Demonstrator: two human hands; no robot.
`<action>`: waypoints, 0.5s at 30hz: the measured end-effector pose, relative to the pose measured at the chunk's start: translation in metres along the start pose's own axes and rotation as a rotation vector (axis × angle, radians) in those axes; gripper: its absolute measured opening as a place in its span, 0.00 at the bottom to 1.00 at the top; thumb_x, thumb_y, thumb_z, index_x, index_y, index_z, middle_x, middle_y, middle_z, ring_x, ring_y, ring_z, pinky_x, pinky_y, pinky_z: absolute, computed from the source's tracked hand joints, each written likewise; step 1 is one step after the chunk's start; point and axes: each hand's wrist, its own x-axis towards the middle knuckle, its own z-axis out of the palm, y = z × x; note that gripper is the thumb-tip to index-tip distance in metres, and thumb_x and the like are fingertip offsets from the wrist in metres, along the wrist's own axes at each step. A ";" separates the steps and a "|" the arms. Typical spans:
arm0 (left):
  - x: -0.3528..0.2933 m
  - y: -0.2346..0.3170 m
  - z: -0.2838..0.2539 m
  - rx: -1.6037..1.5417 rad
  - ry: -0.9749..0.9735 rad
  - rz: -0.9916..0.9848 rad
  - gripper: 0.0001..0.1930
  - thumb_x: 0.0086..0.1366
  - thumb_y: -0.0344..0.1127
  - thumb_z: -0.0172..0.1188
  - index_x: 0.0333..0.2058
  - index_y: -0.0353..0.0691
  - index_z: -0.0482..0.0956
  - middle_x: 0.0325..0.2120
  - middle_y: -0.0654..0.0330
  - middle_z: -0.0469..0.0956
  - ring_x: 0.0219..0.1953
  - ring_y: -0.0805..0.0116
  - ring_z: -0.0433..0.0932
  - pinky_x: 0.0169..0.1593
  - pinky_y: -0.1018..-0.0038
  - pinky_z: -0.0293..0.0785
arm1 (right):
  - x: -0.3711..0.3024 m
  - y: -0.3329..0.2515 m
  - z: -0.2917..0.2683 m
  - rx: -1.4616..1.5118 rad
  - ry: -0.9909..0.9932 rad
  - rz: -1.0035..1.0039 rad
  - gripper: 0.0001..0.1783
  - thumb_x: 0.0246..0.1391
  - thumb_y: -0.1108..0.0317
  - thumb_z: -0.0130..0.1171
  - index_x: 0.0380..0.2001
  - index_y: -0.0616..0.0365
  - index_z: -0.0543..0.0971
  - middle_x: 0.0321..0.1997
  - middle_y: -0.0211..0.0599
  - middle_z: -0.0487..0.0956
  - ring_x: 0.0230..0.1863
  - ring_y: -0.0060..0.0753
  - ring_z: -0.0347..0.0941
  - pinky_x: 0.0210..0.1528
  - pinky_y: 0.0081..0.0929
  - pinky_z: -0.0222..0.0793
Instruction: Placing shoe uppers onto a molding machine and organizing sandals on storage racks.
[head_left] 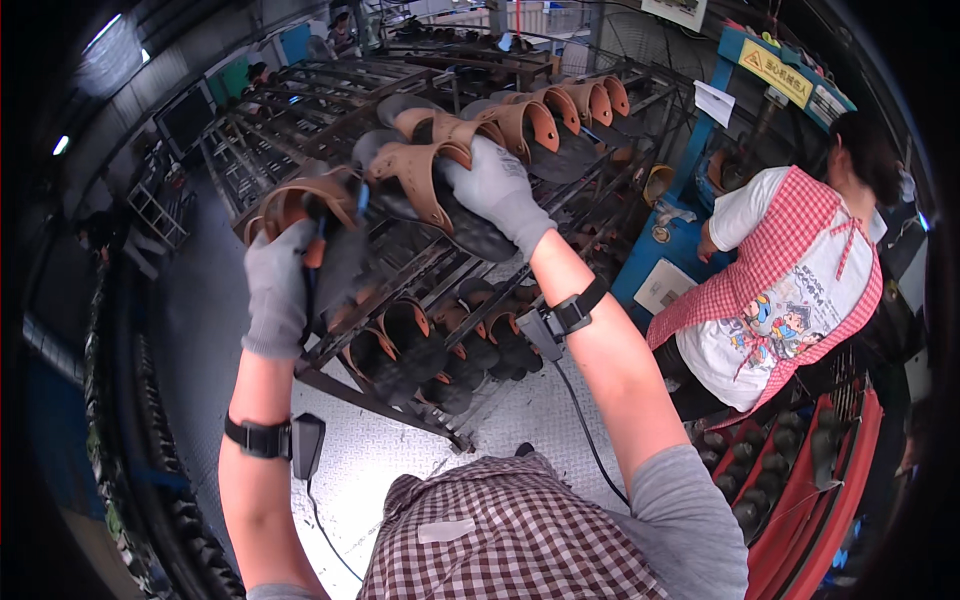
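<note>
My left hand (276,290), in a grey glove, is closed on a brown-strapped sandal (318,190) with a dark sole, held at the left corner of a metal rack. That sandal is partly blurred. My right hand (497,190), also gloved, grips the side of another brown sandal (412,178) at the rack's top; its fingertips are partly hidden by the strap. This sandal has a row of small holes and a black sole. Right behind it lies a similar sandal (450,128).
More brown sandals (590,100) line the top of the rack (400,300), and several sit on its lower tier (405,325). To the right, a person in a red checked apron (790,290) stands at a blue machine (650,235). A red rack (800,500) with dark shoe-shaped pieces is nearby.
</note>
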 end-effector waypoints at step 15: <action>-0.020 0.015 -0.021 0.944 -0.336 0.203 0.18 0.57 0.44 0.56 0.37 0.36 0.83 0.32 0.40 0.81 0.38 0.47 0.82 0.46 0.58 0.76 | 0.038 0.062 0.037 0.636 -0.602 0.007 0.25 0.66 0.73 0.50 0.65 0.65 0.64 0.64 0.41 0.71 0.60 0.32 0.72 0.61 0.31 0.72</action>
